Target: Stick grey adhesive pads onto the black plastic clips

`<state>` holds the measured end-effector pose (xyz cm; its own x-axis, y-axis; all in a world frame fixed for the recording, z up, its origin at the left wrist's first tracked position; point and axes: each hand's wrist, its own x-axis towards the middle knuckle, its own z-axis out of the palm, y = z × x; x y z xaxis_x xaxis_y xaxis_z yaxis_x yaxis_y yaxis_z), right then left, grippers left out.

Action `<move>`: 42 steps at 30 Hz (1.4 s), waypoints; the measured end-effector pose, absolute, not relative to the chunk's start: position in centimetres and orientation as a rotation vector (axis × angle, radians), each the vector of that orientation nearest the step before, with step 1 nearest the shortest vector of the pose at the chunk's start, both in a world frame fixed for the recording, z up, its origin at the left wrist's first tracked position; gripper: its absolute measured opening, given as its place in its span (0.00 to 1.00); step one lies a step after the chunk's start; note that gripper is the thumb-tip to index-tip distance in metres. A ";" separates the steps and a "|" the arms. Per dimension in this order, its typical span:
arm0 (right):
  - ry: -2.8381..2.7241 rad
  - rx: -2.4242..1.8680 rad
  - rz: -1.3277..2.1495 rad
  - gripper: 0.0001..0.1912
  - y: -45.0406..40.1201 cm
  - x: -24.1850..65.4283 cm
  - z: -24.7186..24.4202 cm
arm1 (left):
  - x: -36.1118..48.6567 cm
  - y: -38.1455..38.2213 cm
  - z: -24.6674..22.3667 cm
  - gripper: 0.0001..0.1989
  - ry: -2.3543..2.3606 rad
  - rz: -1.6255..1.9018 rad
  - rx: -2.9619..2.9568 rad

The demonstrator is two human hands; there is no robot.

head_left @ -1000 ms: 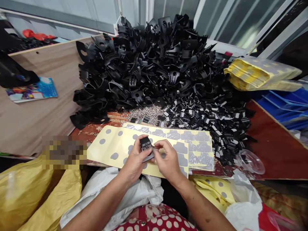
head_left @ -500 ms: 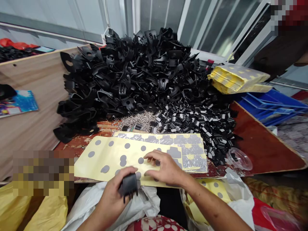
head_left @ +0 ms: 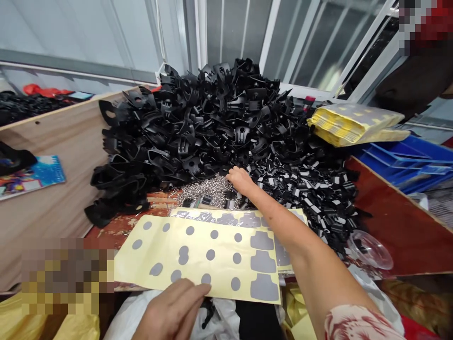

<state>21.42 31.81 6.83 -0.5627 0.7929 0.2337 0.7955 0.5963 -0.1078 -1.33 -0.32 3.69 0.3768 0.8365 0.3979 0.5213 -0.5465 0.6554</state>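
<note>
My left hand (head_left: 173,307) is low at the front edge of the yellow sticker sheet (head_left: 222,245), its fingers closed. Dark prongs of a black claw clip (head_left: 208,312) show beneath those fingers; the rest of the clip is hidden by the hand. My right hand (head_left: 239,180) reaches forward to where a heap of small metal springs (head_left: 205,189) meets a heap of small black parts with white pads (head_left: 304,193). Its fingers are curled together at the tips, and whatever they may pinch cannot be made out. Grey dots and grey shaped stickers cover the sheet.
A tall pile of black claw clip halves (head_left: 201,118) fills the back of the table. On the right are stacked yellow sticker sheets (head_left: 354,123), blue trays (head_left: 403,160) and a clear plastic cup (head_left: 371,250). A wooden board (head_left: 63,137) stands at left.
My right hand has moved from above the sticker sheet forward to the springs and small parts. My left hand has turned over and lowered, hiding most of the clip. The view has shifted slightly.
</note>
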 end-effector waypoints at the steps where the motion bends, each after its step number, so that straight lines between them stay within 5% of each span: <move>1: -2.561 -1.303 -0.020 0.13 31.3 21.6 7.0 | -0.3 0.4 3.8 0.25 1.164 0.991 2.255; 11: -2.036 -1.188 0.393 0.21 14.8 27.7 8.1 | 5.4 9.7 -1.5 0.29 1.134 0.516 2.467; 17: -1.346 -1.227 1.007 0.11 10.7 30.9 5.9 | -2.6 10.3 -0.9 0.25 1.472 0.659 2.411; 21: -1.100 -1.112 1.239 0.16 9.2 28.6 5.5 | -2.2 9.1 1.8 0.20 1.559 0.818 2.263; 26: -0.943 -0.946 1.466 0.18 6.8 23.6 6.6 | 3.5 6.1 5.2 0.38 1.210 1.051 1.855; 28: -0.946 -0.933 1.509 0.18 6.4 22.8 6.5 | 5.3 5.8 5.9 0.35 1.085 1.078 1.665; 33: -1.439 -1.158 1.022 0.06 6.3 25.2 4.6 | 6.1 8.1 6.4 0.21 1.212 1.201 1.265; 37: -1.961 -1.204 0.524 0.10 5.2 26.3 1.7 | 6.2 10.8 5.9 0.23 1.092 1.062 0.833; 42: -2.095 -1.171 0.390 0.14 5.1 24.9 -1.0 | 8.0 12.9 3.6 0.26 1.024 0.980 0.770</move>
